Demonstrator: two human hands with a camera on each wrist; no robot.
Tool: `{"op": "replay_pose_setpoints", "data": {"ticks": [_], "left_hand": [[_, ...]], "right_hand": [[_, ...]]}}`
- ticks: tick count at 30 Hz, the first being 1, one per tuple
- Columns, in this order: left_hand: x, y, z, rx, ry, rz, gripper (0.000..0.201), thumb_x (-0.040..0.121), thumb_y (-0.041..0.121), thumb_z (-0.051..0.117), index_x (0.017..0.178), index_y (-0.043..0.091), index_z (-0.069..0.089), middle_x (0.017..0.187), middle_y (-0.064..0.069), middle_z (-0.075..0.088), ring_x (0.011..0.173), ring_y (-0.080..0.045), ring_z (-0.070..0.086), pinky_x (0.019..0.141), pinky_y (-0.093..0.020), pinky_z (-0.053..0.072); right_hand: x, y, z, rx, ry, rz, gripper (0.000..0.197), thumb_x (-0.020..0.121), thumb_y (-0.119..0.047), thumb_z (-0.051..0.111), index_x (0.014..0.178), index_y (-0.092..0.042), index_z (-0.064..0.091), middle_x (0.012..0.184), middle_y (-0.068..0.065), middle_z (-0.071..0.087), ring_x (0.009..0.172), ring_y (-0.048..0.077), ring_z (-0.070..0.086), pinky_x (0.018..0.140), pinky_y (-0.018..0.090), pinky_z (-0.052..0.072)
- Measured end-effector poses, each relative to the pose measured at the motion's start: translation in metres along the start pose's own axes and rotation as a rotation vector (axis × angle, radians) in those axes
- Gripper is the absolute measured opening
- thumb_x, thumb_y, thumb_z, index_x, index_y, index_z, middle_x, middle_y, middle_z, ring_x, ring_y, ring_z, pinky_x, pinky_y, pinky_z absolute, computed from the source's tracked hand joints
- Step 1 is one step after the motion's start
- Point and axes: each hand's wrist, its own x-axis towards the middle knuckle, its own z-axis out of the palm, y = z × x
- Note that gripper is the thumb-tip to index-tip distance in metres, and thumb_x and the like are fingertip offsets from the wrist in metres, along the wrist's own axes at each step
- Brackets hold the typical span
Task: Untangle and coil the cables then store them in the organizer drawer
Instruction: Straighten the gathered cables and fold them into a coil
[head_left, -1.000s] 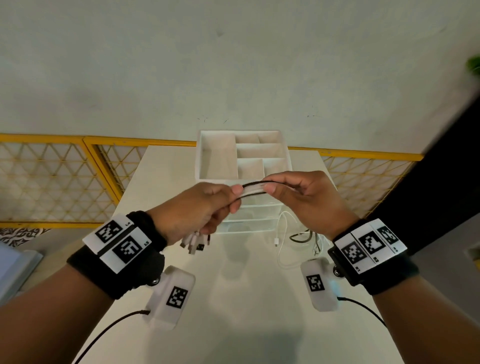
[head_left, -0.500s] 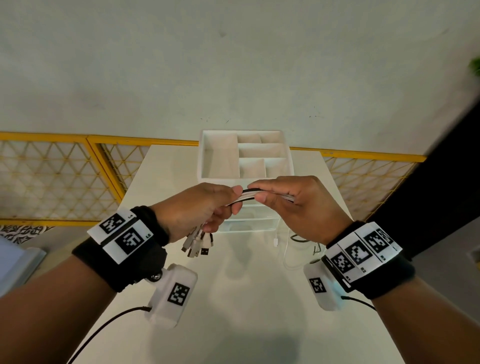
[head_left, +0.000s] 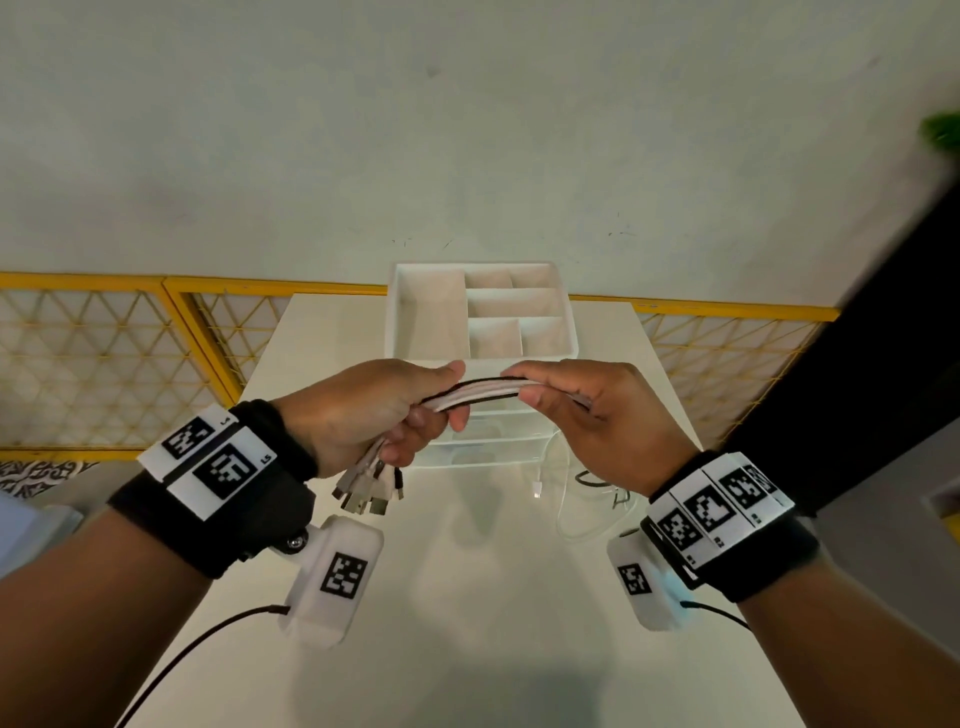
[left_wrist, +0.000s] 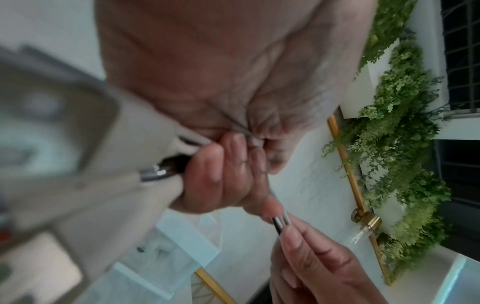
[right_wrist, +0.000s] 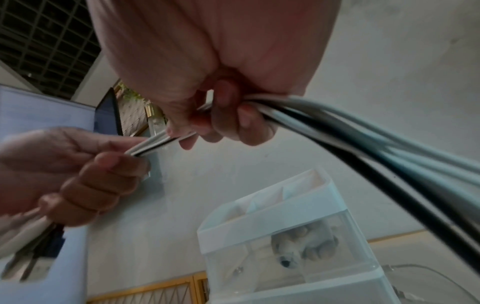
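Several white cables and a black one form a cable bundle (head_left: 483, 391) stretched between both hands above the white table (head_left: 467, 597). My left hand (head_left: 382, 410) grips the bundle near its ends, and the USB plugs (head_left: 366, 491) dangle below the fist. My right hand (head_left: 582, 410) holds the bundle a short way to the right, fingers curled round it (right_wrist: 228, 115). Loose cable tails (head_left: 582, 499) trail down onto the table under the right hand. The white organizer (head_left: 483, 322) stands just behind the hands, its top tray divided into compartments, with clear drawers (right_wrist: 298, 257) below.
A yellow lattice railing (head_left: 104, 364) runs behind the table on both sides. A pale wall fills the background. Green foliage (left_wrist: 405, 164) shows in the left wrist view. Something dark stands at the right edge (head_left: 857, 389).
Both hands have drawn closer together and slightly lower. More white cables are now gathered with the black one between them.
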Motion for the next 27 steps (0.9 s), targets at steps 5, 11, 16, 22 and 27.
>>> {"op": "replay_pose_setpoints", "data": {"ticks": [5,11,16,22,27], "left_hand": [[0.002,-0.002,-0.002,-0.086,0.164,0.157,0.039,0.102,0.037,0.045,0.081,0.007,0.057,0.055,0.006,0.029,0.049,-0.012,0.022,0.049,-0.026,0.023],[0.015,0.003,0.026,-0.539,0.372,0.311,0.047,0.101,0.049,0.039,0.079,0.012,0.057,0.054,0.007,0.028,0.045,-0.009,0.024,0.045,-0.022,0.027],[0.019,0.007,0.059,-0.336,0.203,0.382,0.077,0.078,0.077,0.052,0.103,0.006,0.066,0.085,-0.011,0.061,0.077,-0.02,0.062,0.075,-0.038,0.056],[0.02,0.002,0.056,-0.533,0.349,0.218,0.043,0.093,0.052,0.056,0.092,0.012,0.072,0.083,-0.009,0.072,0.084,-0.024,0.073,0.07,-0.031,0.055],[0.019,0.007,0.055,-0.525,0.447,0.195,0.045,0.093,0.054,0.054,0.065,0.02,0.06,0.054,0.002,0.055,0.049,-0.013,0.056,0.049,-0.024,0.044]], "right_hand": [[-0.007,0.012,-0.006,0.095,0.001,0.158,0.021,0.099,-0.028,0.056,0.107,-0.04,0.071,0.059,0.0,0.056,0.055,0.018,0.052,0.058,0.021,0.042],[0.008,-0.014,0.0,0.34,0.269,0.133,0.019,0.097,-0.031,0.057,0.096,-0.031,0.075,0.053,-0.012,0.036,0.05,0.009,0.031,0.051,0.027,0.03],[0.018,-0.045,0.03,0.23,0.2,-0.081,0.021,0.097,-0.002,0.051,0.098,-0.001,0.072,0.082,0.003,0.071,0.071,0.021,0.067,0.064,0.038,0.056],[0.006,-0.032,0.047,-0.07,0.044,-0.189,0.032,0.091,-0.016,0.037,0.101,-0.001,0.064,0.109,0.009,0.05,0.084,0.025,0.06,0.063,0.049,0.055],[-0.001,-0.035,0.048,0.002,0.068,-0.19,0.034,0.094,-0.012,0.039,0.113,0.0,0.064,0.115,0.008,0.046,0.072,0.023,0.063,0.063,0.039,0.057]]}}
